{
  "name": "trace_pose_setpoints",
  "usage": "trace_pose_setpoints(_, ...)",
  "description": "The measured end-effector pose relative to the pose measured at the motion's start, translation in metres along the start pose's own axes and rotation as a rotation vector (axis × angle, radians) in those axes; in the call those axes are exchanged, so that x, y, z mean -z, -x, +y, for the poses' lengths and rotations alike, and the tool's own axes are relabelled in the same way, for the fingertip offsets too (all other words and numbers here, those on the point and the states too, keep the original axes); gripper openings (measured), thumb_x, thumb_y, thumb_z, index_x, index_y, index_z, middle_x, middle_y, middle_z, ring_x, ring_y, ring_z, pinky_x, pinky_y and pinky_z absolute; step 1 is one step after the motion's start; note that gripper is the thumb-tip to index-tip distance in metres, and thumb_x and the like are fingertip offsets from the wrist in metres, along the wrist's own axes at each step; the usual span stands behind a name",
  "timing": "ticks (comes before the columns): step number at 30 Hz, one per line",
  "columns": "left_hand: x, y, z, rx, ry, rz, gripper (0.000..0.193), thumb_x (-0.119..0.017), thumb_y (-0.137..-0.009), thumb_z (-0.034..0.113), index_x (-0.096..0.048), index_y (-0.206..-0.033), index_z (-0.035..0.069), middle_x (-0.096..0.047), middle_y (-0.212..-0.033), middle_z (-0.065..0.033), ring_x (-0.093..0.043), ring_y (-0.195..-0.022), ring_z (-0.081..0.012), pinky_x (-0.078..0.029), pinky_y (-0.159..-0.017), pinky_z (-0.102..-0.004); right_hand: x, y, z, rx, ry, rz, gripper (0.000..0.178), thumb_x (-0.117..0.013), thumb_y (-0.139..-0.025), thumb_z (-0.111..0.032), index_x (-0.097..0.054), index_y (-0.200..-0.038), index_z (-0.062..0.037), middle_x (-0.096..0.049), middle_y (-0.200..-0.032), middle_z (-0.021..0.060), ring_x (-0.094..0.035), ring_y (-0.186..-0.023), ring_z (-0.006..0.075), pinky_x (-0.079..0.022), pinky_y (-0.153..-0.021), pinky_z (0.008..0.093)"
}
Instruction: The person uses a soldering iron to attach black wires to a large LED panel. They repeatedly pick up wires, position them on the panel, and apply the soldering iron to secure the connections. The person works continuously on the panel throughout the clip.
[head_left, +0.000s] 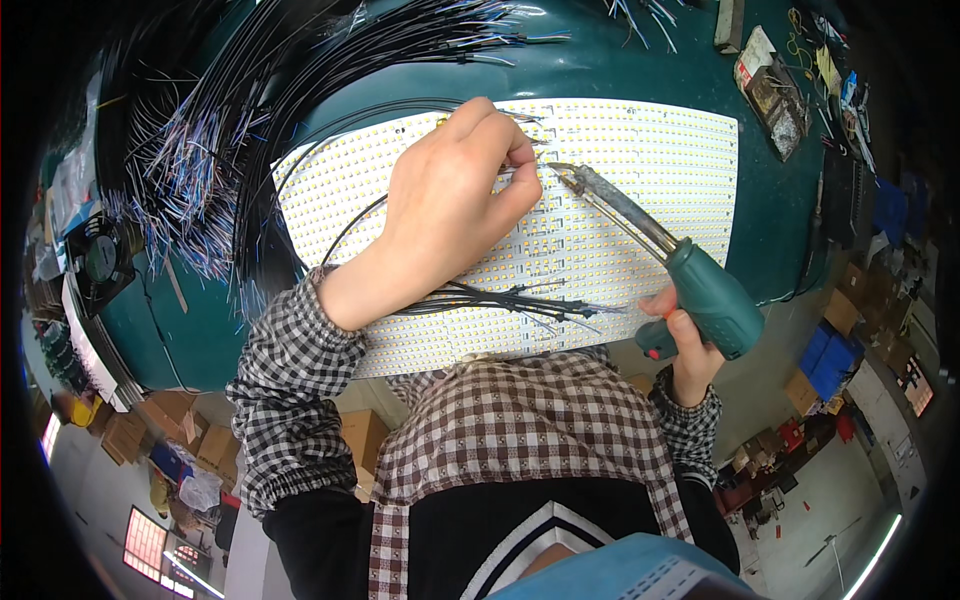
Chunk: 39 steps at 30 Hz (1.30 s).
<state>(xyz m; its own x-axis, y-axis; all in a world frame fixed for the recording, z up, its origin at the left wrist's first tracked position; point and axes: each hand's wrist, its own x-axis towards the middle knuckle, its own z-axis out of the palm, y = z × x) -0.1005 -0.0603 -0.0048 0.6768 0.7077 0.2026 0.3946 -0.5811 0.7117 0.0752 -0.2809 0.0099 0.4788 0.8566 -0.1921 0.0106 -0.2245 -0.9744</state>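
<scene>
A white LED board [640,200], set with rows of small yellowish LEDs, lies in front of me. My left hand [450,195] is closed in a pinch above its middle, on the thin wire end of a black cable [345,230]; the fingers partly hide the wires. In my right hand [690,350] is a green soldering gun [715,295], gripped by its handle. Its metal tip points left and sits just beside my left fingertips, at the board's centre strip. Several black cables with split wire ends [545,303] lie across the board's near part.
A thick bundle of black cables [330,70] with blue, white and red wire ends covers the table's left and far side. Beside it at the left is a small black fan [100,250]. On the green table [770,215], a box-like packet [772,92] lies at the far right.
</scene>
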Motion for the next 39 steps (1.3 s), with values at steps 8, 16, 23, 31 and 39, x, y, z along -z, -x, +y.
trace_pose_setpoints(8, 0.000, 0.001, -0.002, -0.002, -0.011, 0.005, 0.010, -0.067, -0.071, 0.002, -0.058, -0.075, 0.004, -0.056, -0.075, -0.0051, -0.055, -0.058, -0.0181, -0.045, -0.052, -0.0281, -0.001, 0.002, 0.004, 0.042, -0.063, 0.038, 0.035, -0.062, -0.088, -0.019, -0.056, -0.104, 0.0105, -0.060, -0.083, 0.0163, -0.061, -0.073, 0.0249, -0.057, -0.070, 0.0418)
trace_pose_setpoints(16, -0.001, 0.002, -0.001, -0.018, -0.001, 0.029, 0.012, -0.067, -0.069, 0.002, -0.055, -0.073, 0.004, -0.055, -0.073, -0.0102, -0.058, -0.061, -0.0293, -0.047, -0.053, -0.0375, -0.001, 0.003, 0.004, 0.035, -0.076, 0.058, 0.033, -0.060, -0.088, -0.021, -0.056, -0.100, 0.0090, -0.059, -0.084, 0.0153, -0.060, -0.074, 0.0238, -0.057, -0.070, 0.0415)
trace_pose_setpoints(23, 0.024, 0.020, 0.025, -0.213, -0.149, -0.043, 0.018, -0.070, -0.073, 0.008, -0.059, -0.087, 0.007, -0.056, -0.089, -0.0055, -0.057, -0.086, -0.0263, -0.045, -0.070, -0.0368, 0.004, 0.000, -0.001, 0.111, -0.153, 0.137, 0.041, -0.057, -0.090, -0.023, -0.052, -0.114, 0.0111, -0.057, -0.083, 0.0129, -0.060, -0.074, 0.0220, -0.056, -0.068, 0.0394)
trace_pose_setpoints(31, 0.021, 0.048, 0.033, -0.153, -0.060, -0.424, 0.015, -0.070, -0.074, 0.008, -0.056, -0.081, 0.006, -0.053, -0.084, -0.0079, -0.054, -0.078, -0.0275, -0.042, -0.065, -0.0372, 0.016, 0.004, 0.017, 0.153, -0.257, 0.153, 0.047, -0.051, -0.095, -0.024, -0.048, -0.123, 0.0133, -0.057, -0.086, 0.0115, -0.059, -0.074, 0.0214, -0.056, -0.068, 0.0388)
trace_pose_setpoints(39, 0.002, 0.052, 0.038, -0.129, -0.203, -0.350, 0.017, -0.070, -0.073, 0.005, -0.055, -0.082, 0.005, -0.056, -0.081, -0.0095, -0.055, -0.072, -0.0295, -0.043, -0.063, -0.0391, 0.018, 0.006, 0.021, 0.157, -0.287, 0.137, 0.047, -0.051, -0.095, -0.024, -0.047, -0.125, 0.0126, -0.056, -0.088, 0.0108, -0.059, -0.075, 0.0217, -0.054, -0.069, 0.0400)
